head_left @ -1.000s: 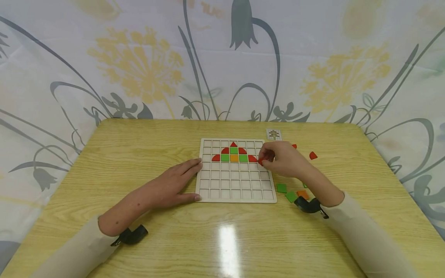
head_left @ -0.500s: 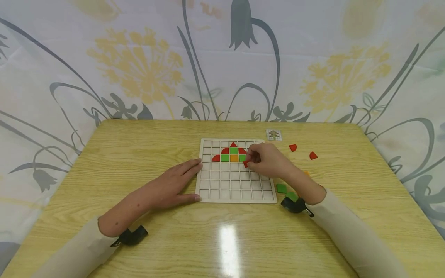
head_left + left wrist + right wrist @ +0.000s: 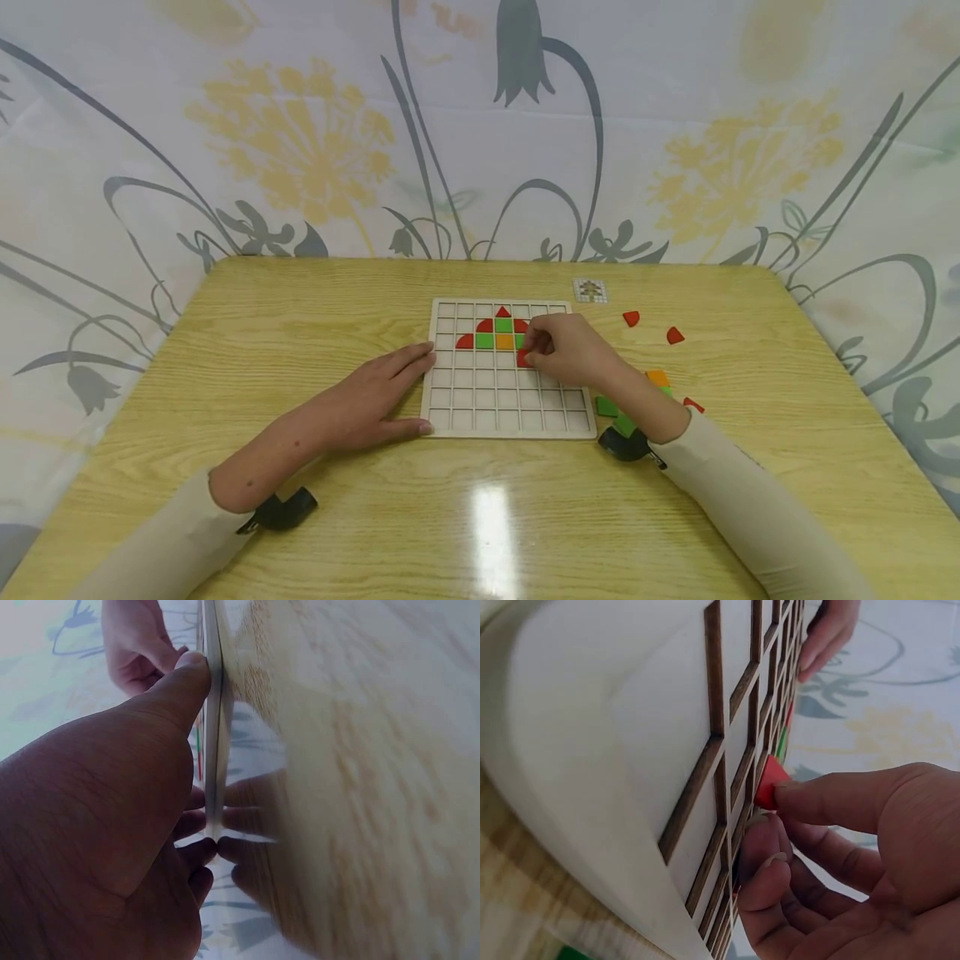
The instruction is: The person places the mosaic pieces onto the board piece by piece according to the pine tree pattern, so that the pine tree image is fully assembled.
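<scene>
A pale gridded board (image 3: 474, 398) lies on the table, with red, green and orange tiles set in its upper cells as a stepped triangle. My right hand (image 3: 573, 352) pinches a red tile (image 3: 522, 359) between thumb and fingers, at the cell just below the right green tile. In the right wrist view that red tile (image 3: 770, 782) is tilted against the grid. My left hand (image 3: 367, 400) rests along the board's left edge, fingers straight, fingertips and thumb touching it. Part of the board's right side is hidden by my right hand.
Behind the board lies a small pattern card (image 3: 591, 290). Loose on the right are a red tile (image 3: 632, 318), another red tile (image 3: 675, 335), an orange tile (image 3: 657, 378) and a green tile (image 3: 604, 406). More tiles sit partly under the right forearm.
My right hand has moved left over the board with the red tile, from its right side to the cell below the right green tile. The left hand stays at the edge.
</scene>
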The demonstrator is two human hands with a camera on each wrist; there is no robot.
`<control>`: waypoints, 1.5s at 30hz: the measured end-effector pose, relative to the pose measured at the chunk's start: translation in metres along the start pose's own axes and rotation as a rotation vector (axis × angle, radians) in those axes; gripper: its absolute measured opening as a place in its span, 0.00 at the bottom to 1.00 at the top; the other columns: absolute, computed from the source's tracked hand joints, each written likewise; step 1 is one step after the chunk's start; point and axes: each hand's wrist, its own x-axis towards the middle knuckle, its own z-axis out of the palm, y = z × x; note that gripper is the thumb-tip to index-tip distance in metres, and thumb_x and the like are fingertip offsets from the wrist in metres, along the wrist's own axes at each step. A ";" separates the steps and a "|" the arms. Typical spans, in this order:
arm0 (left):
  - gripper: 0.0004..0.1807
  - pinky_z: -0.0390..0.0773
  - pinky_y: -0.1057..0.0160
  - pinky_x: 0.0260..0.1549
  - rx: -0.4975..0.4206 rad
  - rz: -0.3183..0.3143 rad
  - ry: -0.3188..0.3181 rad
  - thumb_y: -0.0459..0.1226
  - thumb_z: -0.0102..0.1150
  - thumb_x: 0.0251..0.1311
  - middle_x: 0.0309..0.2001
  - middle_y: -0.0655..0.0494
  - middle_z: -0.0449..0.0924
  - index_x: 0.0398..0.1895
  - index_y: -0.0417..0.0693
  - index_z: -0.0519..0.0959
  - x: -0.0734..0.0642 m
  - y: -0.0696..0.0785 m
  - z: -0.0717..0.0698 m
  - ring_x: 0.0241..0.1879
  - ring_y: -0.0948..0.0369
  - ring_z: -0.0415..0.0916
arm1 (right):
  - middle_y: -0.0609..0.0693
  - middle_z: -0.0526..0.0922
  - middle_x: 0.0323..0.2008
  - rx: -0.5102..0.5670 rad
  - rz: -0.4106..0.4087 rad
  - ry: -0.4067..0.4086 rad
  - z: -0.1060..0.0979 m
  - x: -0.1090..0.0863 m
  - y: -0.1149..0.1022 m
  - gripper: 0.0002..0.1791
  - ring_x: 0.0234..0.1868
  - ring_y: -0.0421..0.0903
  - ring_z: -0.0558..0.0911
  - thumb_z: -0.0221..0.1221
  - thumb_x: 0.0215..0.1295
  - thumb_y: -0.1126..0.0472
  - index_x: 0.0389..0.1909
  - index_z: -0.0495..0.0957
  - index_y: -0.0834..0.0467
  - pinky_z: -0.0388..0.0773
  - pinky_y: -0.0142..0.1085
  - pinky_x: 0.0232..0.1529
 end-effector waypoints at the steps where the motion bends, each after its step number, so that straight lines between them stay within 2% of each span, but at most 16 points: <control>1: 0.50 0.62 0.38 0.76 0.000 -0.002 0.000 0.58 0.62 0.73 0.85 0.43 0.50 0.85 0.38 0.54 0.000 0.000 0.000 0.82 0.43 0.53 | 0.49 0.84 0.32 -0.005 -0.005 0.001 0.000 0.000 0.000 0.02 0.33 0.45 0.80 0.67 0.69 0.68 0.38 0.82 0.60 0.79 0.40 0.38; 14: 0.50 0.62 0.38 0.76 0.001 -0.003 0.002 0.58 0.62 0.73 0.85 0.43 0.50 0.85 0.39 0.54 -0.001 0.000 -0.001 0.82 0.42 0.54 | 0.49 0.86 0.34 -0.021 0.009 0.004 -0.005 -0.006 0.002 0.02 0.35 0.45 0.82 0.66 0.71 0.66 0.40 0.86 0.61 0.81 0.41 0.40; 22: 0.51 0.61 0.39 0.76 0.006 -0.003 -0.004 0.59 0.61 0.73 0.85 0.44 0.48 0.86 0.40 0.53 -0.001 -0.001 0.000 0.82 0.43 0.53 | 0.50 0.86 0.34 -0.037 0.012 0.049 -0.024 -0.016 0.015 0.02 0.34 0.45 0.82 0.65 0.71 0.67 0.40 0.86 0.60 0.81 0.40 0.40; 28: 0.52 0.60 0.40 0.77 0.007 -0.013 -0.016 0.60 0.62 0.72 0.86 0.46 0.46 0.86 0.41 0.51 -0.001 -0.002 0.001 0.83 0.45 0.51 | 0.53 0.86 0.36 -0.073 0.087 0.106 -0.047 -0.034 0.037 0.04 0.37 0.48 0.82 0.64 0.72 0.65 0.42 0.86 0.61 0.80 0.44 0.42; 35: 0.52 0.60 0.40 0.77 0.019 -0.001 -0.012 0.60 0.61 0.73 0.86 0.45 0.48 0.86 0.40 0.52 0.000 -0.002 0.001 0.83 0.45 0.51 | 0.57 0.87 0.42 -0.109 0.200 0.130 -0.075 -0.052 0.075 0.09 0.40 0.53 0.85 0.63 0.75 0.62 0.47 0.86 0.63 0.81 0.45 0.42; 40: 0.52 0.59 0.41 0.78 0.022 -0.003 -0.015 0.60 0.61 0.73 0.86 0.45 0.47 0.86 0.40 0.52 0.000 -0.002 0.000 0.83 0.46 0.50 | 0.61 0.86 0.46 -0.113 0.226 0.135 -0.094 -0.060 0.099 0.11 0.41 0.56 0.86 0.61 0.77 0.62 0.50 0.86 0.64 0.80 0.42 0.37; 45: 0.52 0.59 0.41 0.78 0.026 0.000 -0.015 0.60 0.61 0.73 0.86 0.45 0.48 0.86 0.40 0.52 0.000 -0.001 0.000 0.83 0.45 0.51 | 0.63 0.86 0.46 -0.120 0.243 0.128 -0.102 -0.064 0.119 0.12 0.37 0.52 0.88 0.59 0.77 0.64 0.52 0.85 0.67 0.79 0.39 0.34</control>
